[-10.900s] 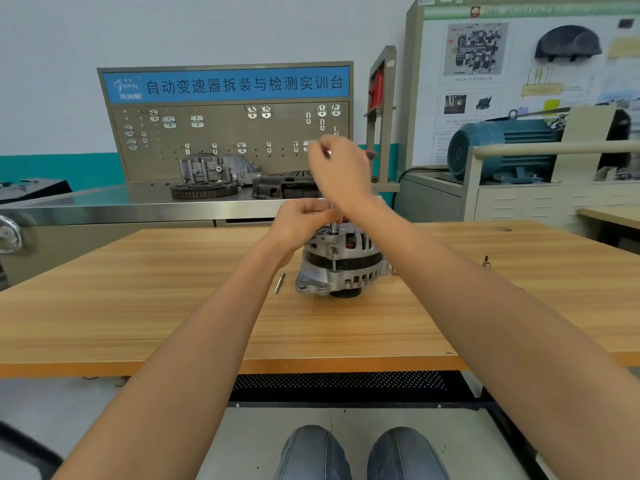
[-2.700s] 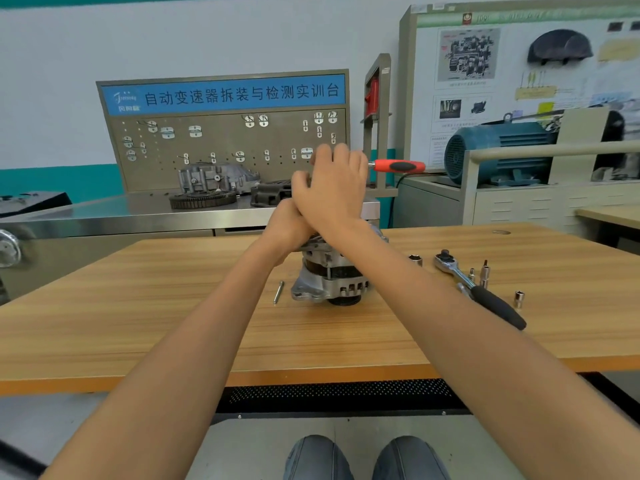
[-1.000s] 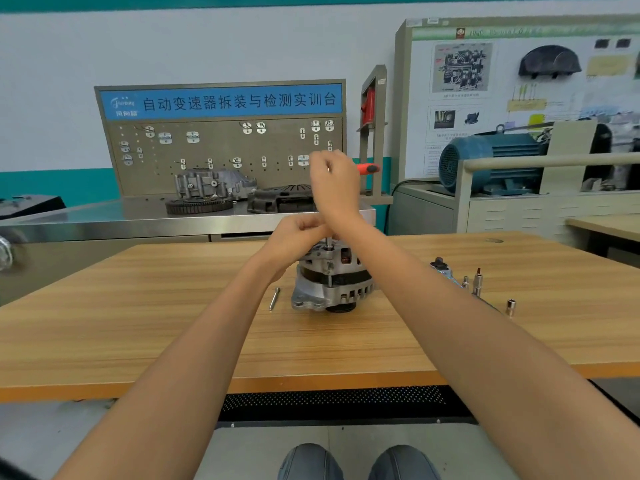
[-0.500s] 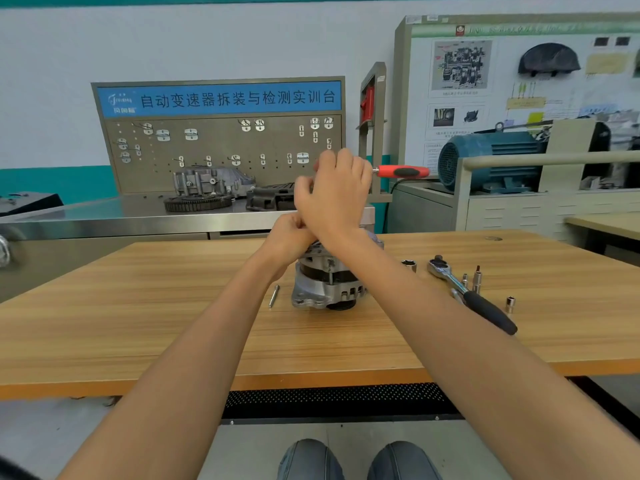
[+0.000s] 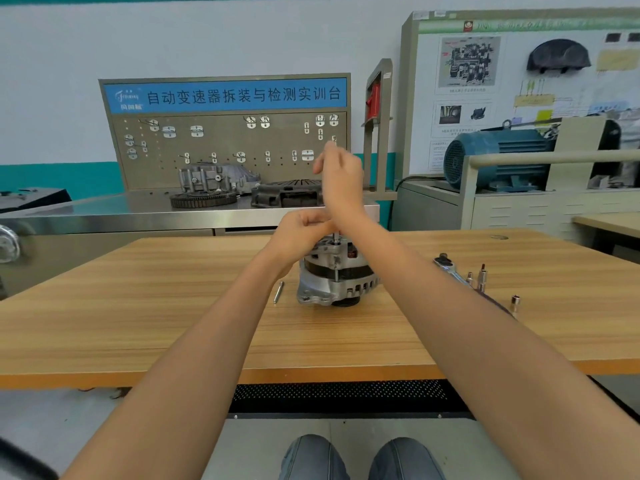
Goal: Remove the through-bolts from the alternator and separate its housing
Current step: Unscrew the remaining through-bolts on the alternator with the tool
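Loose bolt (image 5: 278, 292) lying on the wooden table (image 5: 138, 306), just left of the alternator (image 5: 335, 277) standing mid-table. Left hand (image 5: 300, 233) atop the housing, fingers curled round a thin tool shaft (image 5: 334, 237). Right hand (image 5: 341, 178) raised above (blurred), fingers curled, contents impossible to tell. Ratchet (image 5: 450, 268) and sockets (image 5: 515, 302) farther right
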